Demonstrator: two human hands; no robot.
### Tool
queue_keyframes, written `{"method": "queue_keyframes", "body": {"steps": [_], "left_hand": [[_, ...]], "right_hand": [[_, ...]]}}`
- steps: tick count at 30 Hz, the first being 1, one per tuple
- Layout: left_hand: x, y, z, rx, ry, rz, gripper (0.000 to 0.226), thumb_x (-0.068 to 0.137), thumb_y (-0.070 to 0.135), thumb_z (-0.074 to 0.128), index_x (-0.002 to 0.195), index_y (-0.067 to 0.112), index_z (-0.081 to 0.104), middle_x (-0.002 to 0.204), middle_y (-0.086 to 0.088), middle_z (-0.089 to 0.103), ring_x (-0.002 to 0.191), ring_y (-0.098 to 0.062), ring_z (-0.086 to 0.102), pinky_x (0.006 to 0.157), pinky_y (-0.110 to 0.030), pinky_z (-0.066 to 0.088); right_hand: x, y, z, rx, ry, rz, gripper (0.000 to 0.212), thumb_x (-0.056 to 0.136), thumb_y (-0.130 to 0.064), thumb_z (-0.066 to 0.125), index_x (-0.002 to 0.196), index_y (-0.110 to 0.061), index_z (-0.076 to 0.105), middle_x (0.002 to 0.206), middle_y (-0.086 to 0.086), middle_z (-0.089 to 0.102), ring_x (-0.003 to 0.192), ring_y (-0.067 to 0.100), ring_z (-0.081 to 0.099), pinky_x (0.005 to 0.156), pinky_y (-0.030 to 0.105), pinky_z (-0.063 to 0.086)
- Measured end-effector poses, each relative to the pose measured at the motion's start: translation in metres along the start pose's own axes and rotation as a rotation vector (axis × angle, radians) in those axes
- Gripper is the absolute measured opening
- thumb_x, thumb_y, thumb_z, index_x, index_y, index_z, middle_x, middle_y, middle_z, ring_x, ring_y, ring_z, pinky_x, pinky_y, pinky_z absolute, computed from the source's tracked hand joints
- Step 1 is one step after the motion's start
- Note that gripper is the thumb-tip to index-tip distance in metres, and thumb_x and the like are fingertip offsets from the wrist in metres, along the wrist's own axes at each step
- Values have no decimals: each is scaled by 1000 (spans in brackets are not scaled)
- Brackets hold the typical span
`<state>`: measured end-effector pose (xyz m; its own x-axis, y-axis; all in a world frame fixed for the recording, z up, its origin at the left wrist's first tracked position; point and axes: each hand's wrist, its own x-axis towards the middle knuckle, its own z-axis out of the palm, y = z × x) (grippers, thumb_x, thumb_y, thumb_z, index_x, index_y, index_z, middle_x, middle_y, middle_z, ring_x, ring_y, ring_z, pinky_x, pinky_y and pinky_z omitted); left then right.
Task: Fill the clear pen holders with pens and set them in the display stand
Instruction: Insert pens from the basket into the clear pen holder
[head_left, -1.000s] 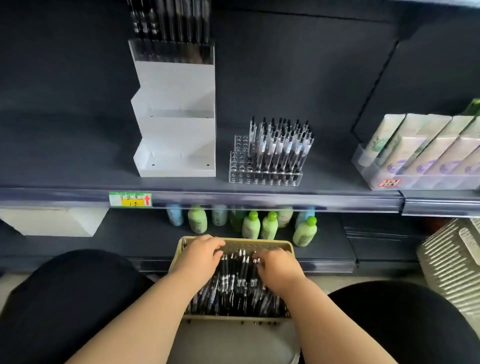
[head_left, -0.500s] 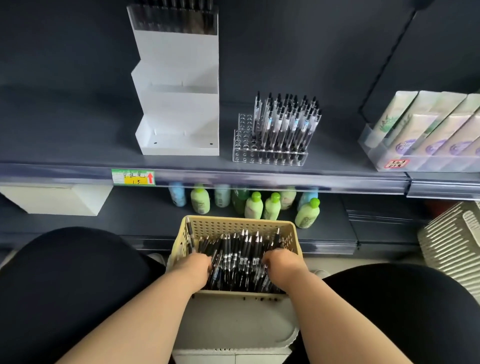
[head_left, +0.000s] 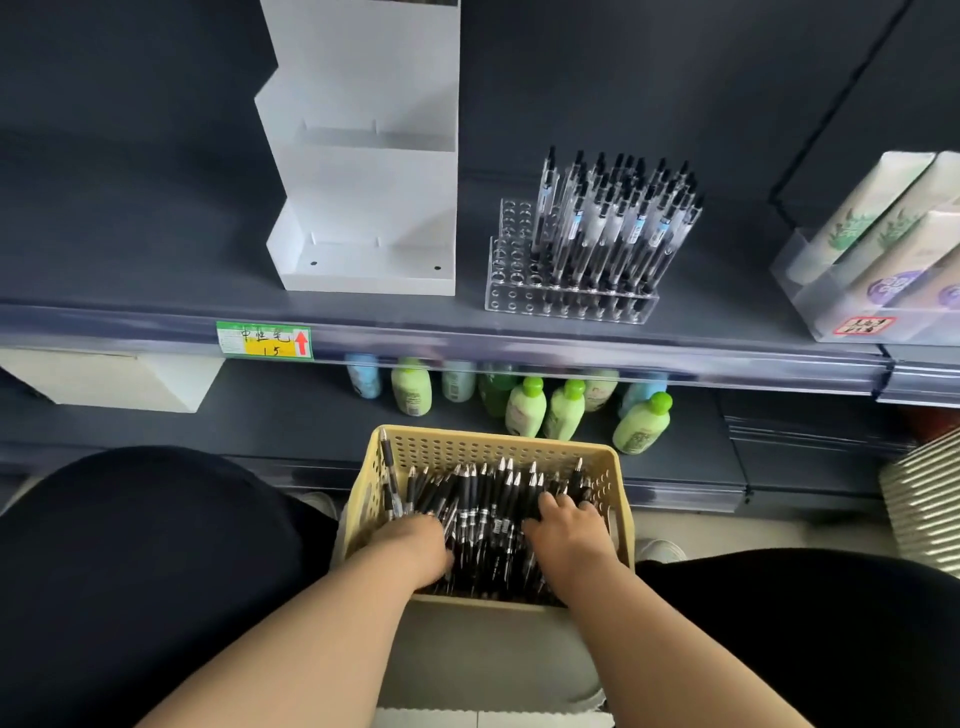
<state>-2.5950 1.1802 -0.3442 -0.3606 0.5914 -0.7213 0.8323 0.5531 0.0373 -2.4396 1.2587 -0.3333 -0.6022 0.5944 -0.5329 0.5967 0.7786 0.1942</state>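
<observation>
Pens (head_left: 488, 514) run 6-to-12 under you; the clear pen holder (head_left: 569, 306) waits up at 1 o'clock.
On the shelf (head_left: 130, 249), the white display stand (head_left: 363, 208) stands at 11 o'clock, with the part-filled holder near it, empty holes on its left. In the yellow basket (head_left: 488, 441) the pens point silver ends away. Your right grip (head_left: 569, 530), nearer the holder, lies spread on them. Your left grip (head_left: 415, 545) is buried, so I cannot tell its hold.

Dark shelf (head_left: 130, 249), white display stand (head_left: 363, 208), clear pen holder (head_left: 519, 293)
</observation>
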Motion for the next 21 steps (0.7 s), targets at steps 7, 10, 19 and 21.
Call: {"method": "queue_keyframes", "body": {"steps": [7,10,19,21], "left_hand": [[-2,-8,-4,-93,136,-31,25,96,24,41,114,13,54,98,-4,58,82,-18,55,75,-28,43],[-8,-14,-12,-241,289,-12,22,95,32,46,101,17,61,76,1,55,71,-16,52,68,-25,39],[-31,-28,-26,-759,668,197,7,81,28,70,86,28,65,83,14,55,69,2,51,54,-5,34],[-32,-30,-24,-790,679,213,7,82,30,68,86,30,63,86,14,55,71,4,52,54,-5,33]], "right_hand": [[-2,0,8,-77,50,-28,45,87,-21,58,130,-18,47,131,8,38,121,27,35,99,39,31],[-7,11,9,50,81,51,51,81,-14,62,129,-18,44,128,6,41,120,26,39,99,37,33],[-14,17,4,26,56,92,40,85,-14,57,124,-19,54,130,8,39,121,26,37,97,35,35],[-14,15,4,3,58,79,41,86,-15,57,126,-20,53,132,8,37,122,26,35,98,35,33]]}}
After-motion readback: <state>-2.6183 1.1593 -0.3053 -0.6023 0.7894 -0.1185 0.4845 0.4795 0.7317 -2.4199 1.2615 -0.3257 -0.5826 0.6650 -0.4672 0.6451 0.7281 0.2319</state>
